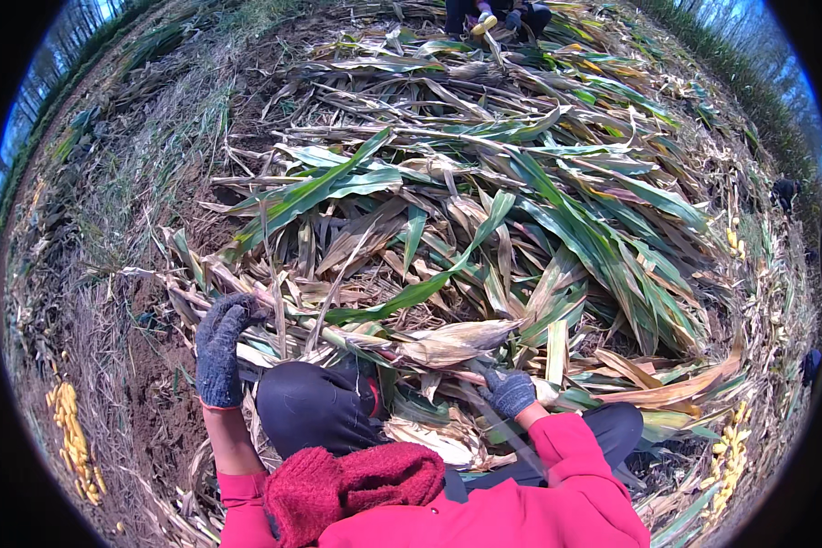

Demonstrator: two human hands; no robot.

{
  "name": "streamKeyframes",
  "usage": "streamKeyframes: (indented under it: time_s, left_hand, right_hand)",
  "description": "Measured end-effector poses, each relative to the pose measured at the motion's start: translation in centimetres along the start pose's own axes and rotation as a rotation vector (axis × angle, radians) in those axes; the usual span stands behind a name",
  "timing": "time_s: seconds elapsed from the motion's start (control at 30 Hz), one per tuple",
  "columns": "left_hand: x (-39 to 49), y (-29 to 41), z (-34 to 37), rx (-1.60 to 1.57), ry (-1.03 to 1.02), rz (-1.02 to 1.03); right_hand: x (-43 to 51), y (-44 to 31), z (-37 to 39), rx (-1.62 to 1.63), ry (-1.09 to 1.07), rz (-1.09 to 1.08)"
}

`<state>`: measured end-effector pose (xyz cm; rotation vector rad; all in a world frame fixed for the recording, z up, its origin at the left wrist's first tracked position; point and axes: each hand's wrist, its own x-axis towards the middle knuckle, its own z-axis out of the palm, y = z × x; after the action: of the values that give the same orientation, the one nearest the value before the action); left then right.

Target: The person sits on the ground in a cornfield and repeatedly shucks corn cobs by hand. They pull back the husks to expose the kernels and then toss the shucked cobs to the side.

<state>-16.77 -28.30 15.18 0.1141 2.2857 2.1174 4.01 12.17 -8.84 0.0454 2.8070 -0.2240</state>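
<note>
A dry corn stalk (377,347) lies across in front of my knees, with a husk-covered ear of corn (459,341) on it. My left hand (220,356), in a dark knitted glove, curls its fingers over the stalk's left part. My right hand (510,392), gloved the same way, closes around the stalk's lower right part, below the ear. Its fingertips are partly hidden by husk leaves. Between my legs lie loose pale husks (435,438).
Cut corn stalks with green and dry leaves (452,205) cover the ground ahead. Husked yellow cobs lie in a pile at left (72,438) and another pile at right (726,466). Another person (496,17) sits at the far end, a yellow cob (484,25) by their hands.
</note>
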Motion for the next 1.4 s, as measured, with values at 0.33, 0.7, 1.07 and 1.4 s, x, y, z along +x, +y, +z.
streamKeyframes:
  time_s: [0.33, 0.7, 1.07, 1.4]
  left_hand:
    - [-6.1, 2.8, 12.9, -0.277, -0.467, -0.121]
    - [-5.5, -21.2, 21.1, 0.4, -0.668, -0.282]
    - [-5.2, -23.7, 21.4, 0.936, -0.978, 0.04]
    - [-5.5, -22.5, 21.1, 0.92, -0.875, 0.109]
  right_hand:
    - [-0.1, -0.9, 5.4, 0.068, -0.149, 0.193]
    - [-3.2, -5.6, 1.5, 0.189, 0.047, 0.24]
    - [-4.0, -6.1, 3.0, 0.164, -0.046, 0.315]
    - [1.7, -2.2, 3.2, 2.152, 0.43, 0.658]
